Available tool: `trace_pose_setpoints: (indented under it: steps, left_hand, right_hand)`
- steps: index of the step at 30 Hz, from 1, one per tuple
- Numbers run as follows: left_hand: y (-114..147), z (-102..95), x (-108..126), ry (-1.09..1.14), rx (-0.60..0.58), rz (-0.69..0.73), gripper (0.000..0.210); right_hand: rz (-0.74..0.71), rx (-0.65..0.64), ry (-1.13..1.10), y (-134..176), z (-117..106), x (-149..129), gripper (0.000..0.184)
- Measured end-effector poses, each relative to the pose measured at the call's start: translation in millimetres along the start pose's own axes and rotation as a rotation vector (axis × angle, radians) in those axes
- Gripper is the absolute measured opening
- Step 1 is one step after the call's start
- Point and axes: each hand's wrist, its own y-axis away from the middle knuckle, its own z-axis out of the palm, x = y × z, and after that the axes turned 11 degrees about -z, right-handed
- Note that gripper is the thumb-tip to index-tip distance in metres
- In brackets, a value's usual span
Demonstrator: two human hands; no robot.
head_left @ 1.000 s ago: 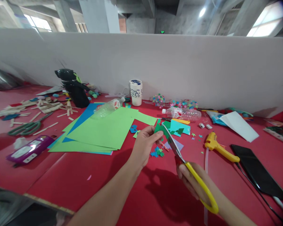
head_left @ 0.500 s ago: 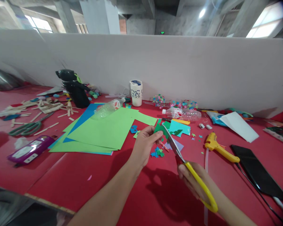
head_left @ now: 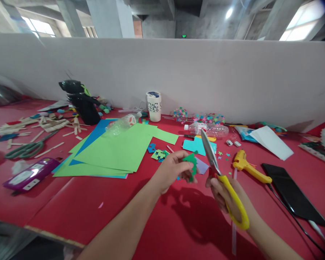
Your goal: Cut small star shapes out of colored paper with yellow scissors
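Observation:
Between the thumb and fingers of my left hand [head_left: 172,169] is a small piece of dark green paper [head_left: 191,164] with a jagged, cut edge. My right hand [head_left: 224,191] grips a pair of yellow-handled scissors [head_left: 237,206], their blades pointing up and away, apart from the paper. Below and behind my left hand lie small cut stars, partly hidden by it. A cyan paper piece [head_left: 189,145] and a lilac paper piece [head_left: 202,166] rest just beyond. Left of them are green paper scraps with blue stars [head_left: 159,155].
Large green sheets [head_left: 111,151] lie at left under a clear plastic bottle [head_left: 121,124]. At right are a yellow glue gun [head_left: 250,168] and a black phone-like slab [head_left: 292,193]. A black flask [head_left: 83,104], white tumbler [head_left: 154,106], green scissors [head_left: 29,148] and purple case [head_left: 32,175] stand or lie farther off.
The scissors have come off the green paper, and their blades now point more steeply upward. My left hand has moved slightly right and down, turning the paper.

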Motion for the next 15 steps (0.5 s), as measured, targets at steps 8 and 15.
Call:
trace_pose_setpoints:
  steps: [8, 15]
  left_hand:
    - [4.5, 8.6, -11.1, -0.281, -0.277, -0.209, 0.005]
    - [-1.6, 7.9, -15.1, -0.326, -0.141, -0.104, 0.01]
  right_hand:
    - [-0.059, -0.019, -0.026, -7.0, -3.0, 2.8, 0.029]
    - [-0.034, 0.082, 0.042, -4.4, 0.1, -2.9, 0.025]
